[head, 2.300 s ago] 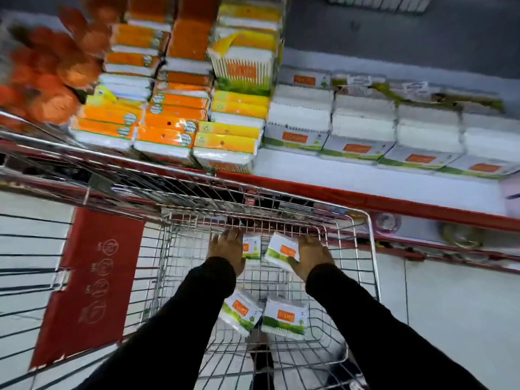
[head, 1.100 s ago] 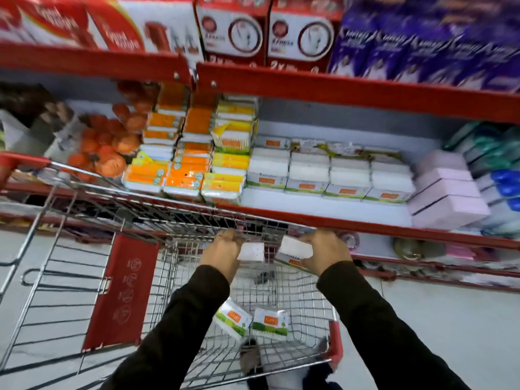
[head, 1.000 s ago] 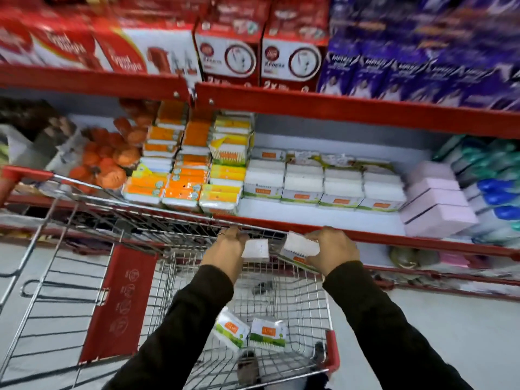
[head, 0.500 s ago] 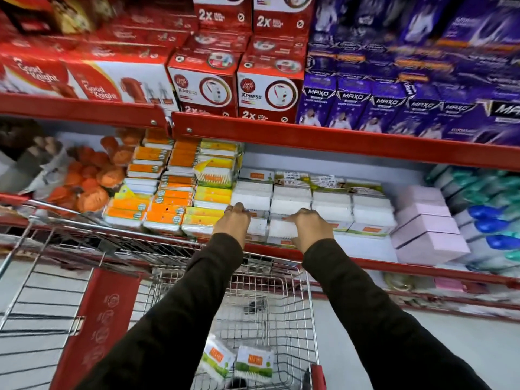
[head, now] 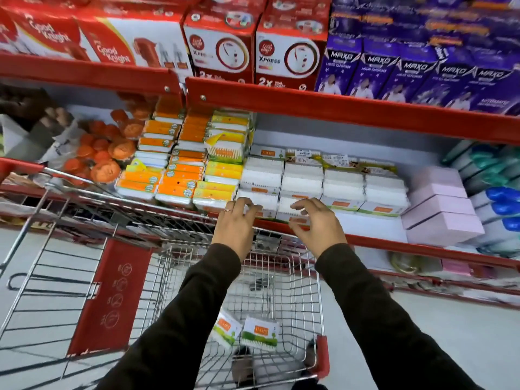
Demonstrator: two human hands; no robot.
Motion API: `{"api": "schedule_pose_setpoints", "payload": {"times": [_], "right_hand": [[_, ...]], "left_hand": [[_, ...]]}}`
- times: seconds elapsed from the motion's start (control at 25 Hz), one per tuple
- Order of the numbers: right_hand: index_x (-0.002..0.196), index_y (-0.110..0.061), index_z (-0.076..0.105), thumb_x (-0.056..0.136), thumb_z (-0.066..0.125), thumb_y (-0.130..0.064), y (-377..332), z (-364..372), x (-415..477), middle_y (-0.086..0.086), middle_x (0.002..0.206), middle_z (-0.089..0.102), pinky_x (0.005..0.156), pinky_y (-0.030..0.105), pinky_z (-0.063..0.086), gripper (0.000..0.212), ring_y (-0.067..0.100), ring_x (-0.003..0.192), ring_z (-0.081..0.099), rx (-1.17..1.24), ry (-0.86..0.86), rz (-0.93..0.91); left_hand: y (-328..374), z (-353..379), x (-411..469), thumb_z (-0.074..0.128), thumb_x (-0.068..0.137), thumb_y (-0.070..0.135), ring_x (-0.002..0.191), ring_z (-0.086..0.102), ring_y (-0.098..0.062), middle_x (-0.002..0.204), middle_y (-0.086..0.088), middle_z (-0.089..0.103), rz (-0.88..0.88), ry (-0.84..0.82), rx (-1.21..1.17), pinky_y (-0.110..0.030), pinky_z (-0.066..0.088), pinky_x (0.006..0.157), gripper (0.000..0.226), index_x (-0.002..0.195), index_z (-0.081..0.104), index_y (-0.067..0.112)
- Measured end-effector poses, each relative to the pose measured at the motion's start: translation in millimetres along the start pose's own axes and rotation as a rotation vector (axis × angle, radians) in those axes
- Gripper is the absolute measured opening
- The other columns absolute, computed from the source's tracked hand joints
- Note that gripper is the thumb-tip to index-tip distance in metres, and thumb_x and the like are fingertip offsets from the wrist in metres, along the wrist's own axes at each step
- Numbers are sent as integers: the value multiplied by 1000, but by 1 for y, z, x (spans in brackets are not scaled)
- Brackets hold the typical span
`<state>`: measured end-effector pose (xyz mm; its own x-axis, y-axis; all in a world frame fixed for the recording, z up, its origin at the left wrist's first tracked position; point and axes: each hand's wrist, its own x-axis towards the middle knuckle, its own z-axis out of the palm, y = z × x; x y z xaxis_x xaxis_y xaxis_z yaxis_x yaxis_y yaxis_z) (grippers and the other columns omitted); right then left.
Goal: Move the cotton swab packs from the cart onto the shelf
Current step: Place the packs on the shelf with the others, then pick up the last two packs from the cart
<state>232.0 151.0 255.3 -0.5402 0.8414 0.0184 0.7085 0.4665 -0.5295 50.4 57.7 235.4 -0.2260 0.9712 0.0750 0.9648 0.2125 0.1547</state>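
Two white cotton swab packs lie at the front of the red-edged shelf, in front of rows of like packs. My left hand hovers just before the left pack, fingers spread, holding nothing. My right hand hovers before the right pack, fingers curled apart, also empty. Below, two more swab packs with green and orange labels lie on the floor of the wire cart.
Orange and yellow packs are stacked left of the swab rows; pink boxes stand to the right. An upper shelf of red and purple cartons overhangs. The cart's red child-seat flap is at the left.
Both hands lifted a pack each out of the cart, set them on the shelf front, and have now let go and drawn back slightly. The view tilted upward.
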Motion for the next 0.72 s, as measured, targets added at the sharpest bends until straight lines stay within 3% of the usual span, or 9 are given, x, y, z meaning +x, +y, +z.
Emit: {"api": "schedule_pose_setpoints", "payload": {"times": [0.12,0.28,0.44,0.56,0.64,0.72], "right_hand": [[108,-25,63,79,76,-27,0,38,-35,-3,114,64,85,36,57,32,17,98,65,28,-113,55],[120,-21,62,80,78,-31,20,121,-81,2,125,64,93,33,53,44,21,109,63,-71,-503,185],[134,-14,54,83,74,-28,52,203,-119,8,134,56,100,37,49,56,28,120,57,-227,-822,217],[133,-10,52,86,70,-28,70,253,-130,11,134,53,97,39,51,54,31,120,57,-297,-884,214],[133,-10,52,88,67,-30,78,275,-131,12,134,52,95,39,50,52,31,120,56,-325,-912,193],[130,-12,55,87,68,-31,85,286,-131,11,131,54,92,39,50,48,31,117,58,-340,-923,169]], "left_hand": [[-8,25,-43,68,83,15,116,53,-30,131,-9,53,-45,-143,-77,-40,50,95,50,131,58,21],[-34,88,-95,64,90,18,127,49,-26,144,-4,46,-85,-481,-28,-37,48,104,50,138,51,23],[-54,163,-125,63,89,10,142,35,-30,154,-8,36,25,-861,198,-38,28,121,62,146,43,17],[-62,215,-135,59,95,15,151,15,-37,163,-14,19,97,-1036,312,-45,10,126,66,154,29,12],[-64,240,-138,57,97,22,152,11,-37,164,-16,15,182,-1081,346,-45,10,125,67,155,25,12],[-65,253,-141,61,94,25,150,18,-35,161,-16,24,229,-1073,312,-42,14,125,68,152,30,10]]}}
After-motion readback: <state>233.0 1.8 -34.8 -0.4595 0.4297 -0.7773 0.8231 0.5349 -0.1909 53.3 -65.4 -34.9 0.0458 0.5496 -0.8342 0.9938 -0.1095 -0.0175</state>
